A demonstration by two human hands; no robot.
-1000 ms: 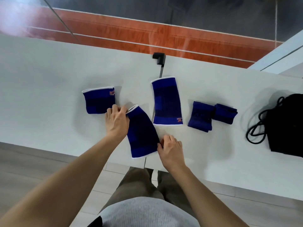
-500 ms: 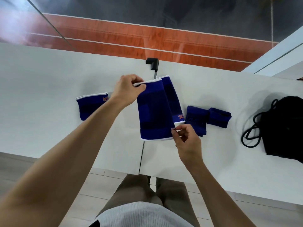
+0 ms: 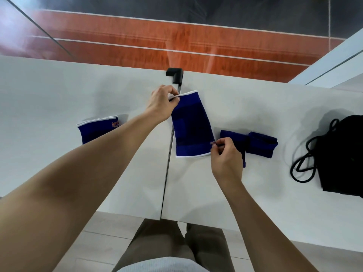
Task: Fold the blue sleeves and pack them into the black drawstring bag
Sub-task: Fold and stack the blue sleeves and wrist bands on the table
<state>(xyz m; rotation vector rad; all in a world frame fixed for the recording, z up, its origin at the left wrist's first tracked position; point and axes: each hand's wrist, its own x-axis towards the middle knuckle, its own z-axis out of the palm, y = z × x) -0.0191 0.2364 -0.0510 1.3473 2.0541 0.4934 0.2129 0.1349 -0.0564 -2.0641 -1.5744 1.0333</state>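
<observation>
Your left hand (image 3: pixel 162 104) fingers pinch the blue sleeve (image 3: pixel 193 126) at its 11 o'clock corner; your right hand (image 3: pixel 225 160) fingers pinch its 4 o'clock corner.

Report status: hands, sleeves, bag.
Left hand pinching long blue sleeve at far corner, right hand at near corner. Sleeve flat, unfolded. Black drawstring bag right, nothing packed. Path clear.

— How's the light?
— Bright and even, from above; the matte white surface (image 3: pixel 68 91) looks almost washed out.
— Shadows?
— Soft grey ones, beside the black fabric drawstring bag (image 3: pixel 341 158) and the small folded blue knit sleeve (image 3: pixel 98 131).
— Glare, blur?
— Pale hazy streaks on the glossy reddish-brown panel (image 3: pixel 196 46) behind. Edges bow outward; near forearms slightly soft.
</observation>
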